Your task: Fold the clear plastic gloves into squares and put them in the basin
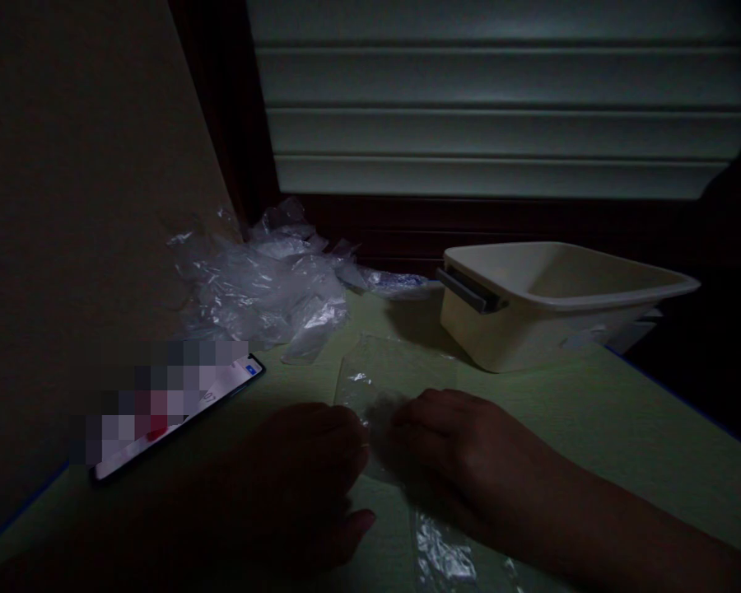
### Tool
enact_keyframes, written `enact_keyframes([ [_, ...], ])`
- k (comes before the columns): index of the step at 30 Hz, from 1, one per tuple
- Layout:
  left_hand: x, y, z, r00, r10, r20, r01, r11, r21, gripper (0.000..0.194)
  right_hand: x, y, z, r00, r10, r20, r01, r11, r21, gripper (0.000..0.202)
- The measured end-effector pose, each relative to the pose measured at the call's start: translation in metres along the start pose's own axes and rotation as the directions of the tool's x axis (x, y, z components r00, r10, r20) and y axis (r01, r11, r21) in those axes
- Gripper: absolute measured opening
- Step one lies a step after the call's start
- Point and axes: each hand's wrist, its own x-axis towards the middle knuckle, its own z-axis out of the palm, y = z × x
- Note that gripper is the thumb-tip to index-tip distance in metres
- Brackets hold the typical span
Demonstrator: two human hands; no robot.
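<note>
A clear, flat plastic bag (395, 362) lies on the green tabletop in front of me. My left hand (314, 465) is at the bag's left edge, its fingers curled in on the plastic and its thumb lower down, apart from them. On the bag's right side my right hand (463, 445) has its fingers bent down and closed on the plastic; its fingertips are dark and blurred. More shiny clear plastic (445, 552) lies below my right hand, near the bottom edge. Whether it belongs to the same bag I cannot tell.
A heap of crumpled clear plastic bags (272, 280) lies at the back left. A phone (222, 387), partly pixelated, leans at the left. A cream plastic bin (487, 329) with a grey handle stands back right, near the table's blue edge (685, 403). The light is dim.
</note>
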Motion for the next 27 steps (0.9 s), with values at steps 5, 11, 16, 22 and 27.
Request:
enact_keyframes([
  [5,-0.003,0.004,0.003,0.998,0.045,-0.052,-0.046,0.999,-0.026,0.047,0.002,0.003,0.002,0.999,-0.038,-0.038,0.039,0.999,0.017,0.022],
  [11,-0.004,0.006,0.003,0.990,0.013,0.139,-0.011,1.000,-0.017,0.026,-0.001,0.001,0.009,0.989,-0.148,0.006,0.148,0.988,-0.035,0.031],
  [16,-0.001,0.004,-0.001,0.996,0.028,0.089,-0.027,1.000,-0.010,0.027,-0.002,0.006,0.014,0.993,-0.113,0.022,0.115,0.989,-0.088,0.035],
  [22,-0.003,0.007,-0.003,0.985,0.003,0.172,-0.006,1.000,0.013,0.022,-0.001,0.015,0.013,0.998,-0.056,0.007,0.056,0.982,-0.181,0.036],
  [27,-0.005,0.008,-0.003,0.991,0.015,0.129,-0.016,1.000,0.006,0.022,-0.002,0.018,0.010,0.999,0.034,0.036,-0.025,0.972,-0.235,0.037],
])
